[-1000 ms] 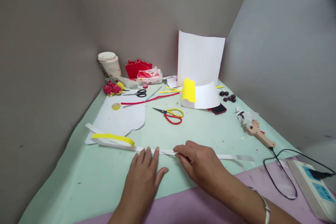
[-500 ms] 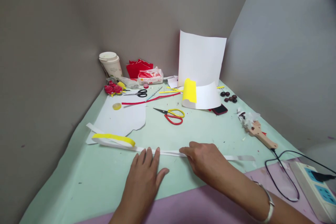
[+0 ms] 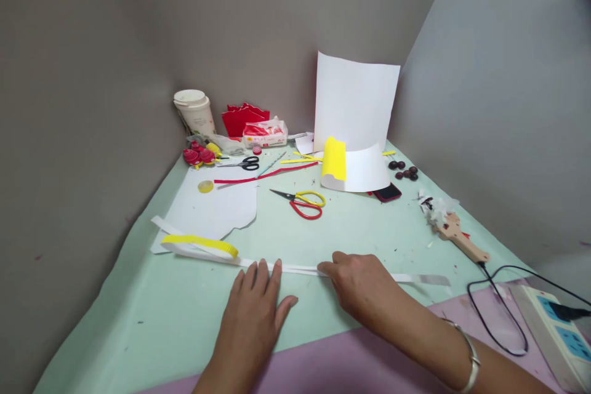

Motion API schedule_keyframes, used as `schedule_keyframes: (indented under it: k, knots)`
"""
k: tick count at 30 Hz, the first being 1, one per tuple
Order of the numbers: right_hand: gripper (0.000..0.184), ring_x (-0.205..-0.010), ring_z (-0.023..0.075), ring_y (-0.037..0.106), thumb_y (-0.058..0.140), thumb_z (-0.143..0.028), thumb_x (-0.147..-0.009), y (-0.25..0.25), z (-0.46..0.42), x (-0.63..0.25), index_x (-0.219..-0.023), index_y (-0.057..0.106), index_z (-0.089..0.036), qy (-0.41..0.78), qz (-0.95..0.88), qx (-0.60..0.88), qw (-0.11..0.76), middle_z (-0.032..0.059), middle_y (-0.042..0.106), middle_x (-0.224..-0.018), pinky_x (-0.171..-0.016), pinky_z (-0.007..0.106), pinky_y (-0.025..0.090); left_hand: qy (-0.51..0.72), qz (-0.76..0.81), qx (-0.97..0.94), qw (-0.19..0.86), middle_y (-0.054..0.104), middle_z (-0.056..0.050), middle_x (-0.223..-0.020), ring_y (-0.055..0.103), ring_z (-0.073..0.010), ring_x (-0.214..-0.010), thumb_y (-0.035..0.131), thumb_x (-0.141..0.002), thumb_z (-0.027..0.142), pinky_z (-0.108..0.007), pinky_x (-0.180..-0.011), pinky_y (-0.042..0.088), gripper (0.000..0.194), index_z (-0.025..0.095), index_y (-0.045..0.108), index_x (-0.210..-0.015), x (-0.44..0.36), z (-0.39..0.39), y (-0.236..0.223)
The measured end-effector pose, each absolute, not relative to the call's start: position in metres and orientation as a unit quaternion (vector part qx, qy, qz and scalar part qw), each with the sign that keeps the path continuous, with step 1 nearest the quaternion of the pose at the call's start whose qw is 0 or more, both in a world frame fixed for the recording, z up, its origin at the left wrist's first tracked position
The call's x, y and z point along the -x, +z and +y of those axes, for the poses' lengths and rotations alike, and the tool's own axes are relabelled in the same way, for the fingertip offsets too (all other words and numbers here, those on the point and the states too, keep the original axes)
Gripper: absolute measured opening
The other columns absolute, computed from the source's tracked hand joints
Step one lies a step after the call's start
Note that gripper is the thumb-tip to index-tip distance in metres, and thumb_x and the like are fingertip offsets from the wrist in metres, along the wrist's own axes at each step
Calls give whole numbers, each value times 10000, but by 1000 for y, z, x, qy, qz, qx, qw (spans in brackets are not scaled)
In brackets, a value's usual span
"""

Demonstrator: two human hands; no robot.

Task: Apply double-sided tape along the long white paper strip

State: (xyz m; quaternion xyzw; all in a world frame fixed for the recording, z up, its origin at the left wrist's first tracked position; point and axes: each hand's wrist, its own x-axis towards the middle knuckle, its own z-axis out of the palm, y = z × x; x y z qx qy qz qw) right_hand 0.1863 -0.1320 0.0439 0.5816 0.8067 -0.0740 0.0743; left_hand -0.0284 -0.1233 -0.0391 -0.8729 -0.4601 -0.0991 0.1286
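Observation:
A long white paper strip (image 3: 300, 269) lies across the front of the table, its left part looped back near a yellow-sided, ribbed paper strip (image 3: 199, 241). My left hand (image 3: 252, 311) rests flat with its fingers stretched out, the fingertips pressing on the white strip. To the right, my right hand (image 3: 362, 286) is closed, thumb and index finger pinching the same strip; its other fingers curl under and are partly hidden. The strip's right end (image 3: 427, 280) runs out beyond that wrist. Beyond both hands lie scissors (image 3: 300, 202) with yellow and red handles.
A hot glue gun (image 3: 455, 234) lies at right, its cord leading towards a power strip (image 3: 551, 326). Further back are a phone (image 3: 386, 192), curled white card (image 3: 355, 104), black scissors (image 3: 247, 164), a tape roll (image 3: 205, 186), a white sheet (image 3: 221, 206) and a lidded cup (image 3: 194, 112).
My right hand has slid very slightly to the right along the white paper strip. The left hand stays in place.

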Motion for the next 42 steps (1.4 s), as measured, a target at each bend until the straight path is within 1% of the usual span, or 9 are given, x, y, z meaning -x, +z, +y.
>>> schedule_keyframes:
  k: [3,8,13,16,23,27,34,38,42]
  knots:
    - [275,-596,171,605,473,-39,-807,44,-131,-185,-941,638,-215,-73,806,-582,79,54,629,-768,-489,258,246,-106,-454,875,129,623,-202,-1212,549,-365,-1135,509,-907,434,-487,-921,448,509,111,556,-1298,28,-124,-39]
    - [283,-602,175,609,479,-26,-782,43,-132,-187,-921,635,-215,-73,808,-581,70,48,624,-753,-478,268,222,-101,-454,875,133,622,-208,-1212,552,-374,-1128,542,-892,424,-494,-917,444,515,114,556,-1304,28,-123,-40]
    - [295,-603,170,611,480,-25,-781,41,-133,-187,-939,636,-220,-67,809,-580,63,42,629,-761,-477,266,215,-87,-459,874,132,612,-214,-1226,541,-381,-1143,543,-894,413,-501,-922,435,513,120,548,-1315,27,-124,-40]
    - [272,-601,171,610,480,-35,-792,41,-133,-187,-921,634,-219,-70,807,-584,64,41,625,-755,-477,267,216,-79,-462,873,132,609,-215,-1230,541,-382,-1144,536,-898,409,-503,-922,435,511,130,540,-1326,26,-125,-40]
    - [258,-618,170,626,468,-38,-812,42,-135,-187,-923,621,-213,-71,808,-582,65,37,617,-763,-472,273,209,-43,-477,869,120,593,-205,-1254,533,-377,-1161,537,-899,382,-518,-938,420,496,195,511,-1358,23,-125,-36]
    - [282,-618,167,618,454,-34,-802,43,-135,-187,-927,624,-222,-69,805,-586,65,35,621,-769,-470,284,181,-29,-482,868,115,580,-216,-1265,523,-382,-1172,538,-900,374,-534,-940,412,498,224,492,-1373,22,-126,-35]
    - [290,-605,162,603,452,-44,-799,41,-135,-187,-928,630,-234,-71,800,-593,54,33,624,-768,-470,291,144,-29,-486,867,111,565,-217,-1256,508,-399,-1175,565,-884,376,-564,-927,397,518,309,462,-1387,17,-128,-32]
    - [277,-596,159,599,457,-53,-807,39,-136,-187,-924,632,-232,-71,799,-596,42,34,625,-765,-472,293,129,-12,-488,865,119,562,-233,-1247,515,-414,-1162,565,-878,405,-572,-899,405,529,322,455,-1389,13,-129,-27]
    - [254,-580,154,591,456,-53,-804,36,-137,-188,-888,628,-220,-62,800,-596,28,34,618,-747,-472,294,117,-7,-487,864,127,570,-236,-1240,523,-405,-1163,553,-876,446,-586,-901,401,538,321,452,-1390,12,-129,-23]
